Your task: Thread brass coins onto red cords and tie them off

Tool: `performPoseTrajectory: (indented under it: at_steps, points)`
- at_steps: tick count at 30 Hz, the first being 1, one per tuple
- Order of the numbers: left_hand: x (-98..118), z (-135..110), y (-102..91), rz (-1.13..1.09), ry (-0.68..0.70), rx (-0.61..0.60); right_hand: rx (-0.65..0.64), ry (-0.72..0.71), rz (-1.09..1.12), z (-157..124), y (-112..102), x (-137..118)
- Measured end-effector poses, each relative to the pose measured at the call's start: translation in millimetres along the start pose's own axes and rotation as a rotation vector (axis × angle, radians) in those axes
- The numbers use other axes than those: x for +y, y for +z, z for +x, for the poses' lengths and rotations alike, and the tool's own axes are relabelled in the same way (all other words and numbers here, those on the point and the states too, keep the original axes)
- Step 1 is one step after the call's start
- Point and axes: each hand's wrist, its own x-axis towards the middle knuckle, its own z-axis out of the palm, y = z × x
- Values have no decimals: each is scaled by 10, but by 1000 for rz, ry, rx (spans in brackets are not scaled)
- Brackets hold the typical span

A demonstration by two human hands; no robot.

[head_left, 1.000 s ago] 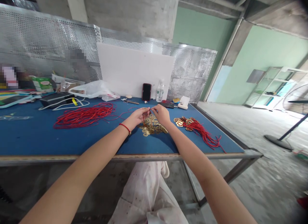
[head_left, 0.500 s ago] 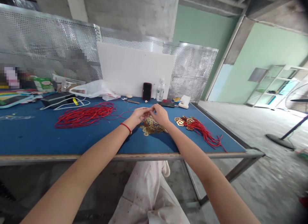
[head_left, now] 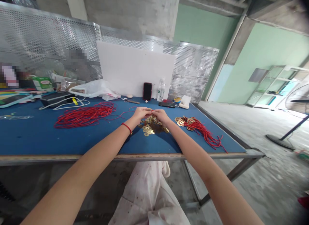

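Note:
My left hand [head_left: 141, 114] and my right hand [head_left: 161, 116] meet at the fingertips above a pile of gold coins with holes [head_left: 149, 132]. Both are closed in a pinch on a red cord, of which only a little shows between the fingers. A loose bundle of red cords [head_left: 84, 116] lies to the left, and a thin strand runs from it toward my left hand. On the right rests a bunch of gold coins [head_left: 180, 121] tied with red cords [head_left: 208, 134], the tails spread toward the table's front edge.
Along the back of the blue table [head_left: 96, 141] stand a phone [head_left: 147, 91] and clear bottles [head_left: 160, 90]. A dark flat device [head_left: 166, 104] lies nearby. Farther left are a white plastic bag [head_left: 93, 89] and a black box [head_left: 58, 100]. A fan stand [head_left: 281, 141] is on the floor.
My right hand has lowered slightly, its fingers now stretched more toward my left fingertips. The cord bundle and the tied coins stay in place.

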Motion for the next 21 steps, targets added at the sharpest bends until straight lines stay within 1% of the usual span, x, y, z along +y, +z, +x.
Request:
performPoseTrajectory:
  at_steps: [3, 5, 8, 12, 16, 18, 21]
  points:
    - [15, -17, 13, 19, 8, 8, 76, 68, 35, -17, -37, -5]
    - [22, -28, 20, 28, 8, -7, 99, 106, 60, -13, -59, -5]
    - [26, -43, 26, 40, 9, -23, 130, 110, 59, -4, -73, -2]
    - [19, -42, 17, 69, 4, -26, 176, 50, -10, -7, -66, -16]
    - [-4, -8, 1, 86, -88, -77, 193, -42, -116, 5, -69, -23]
    - [-14, 13, -1, 55, -129, -94, 201, -84, -168, 25, -76, -10]
    - [-18, 33, 5, -47, -173, -116, 216, -126, -213, 53, -84, 10]
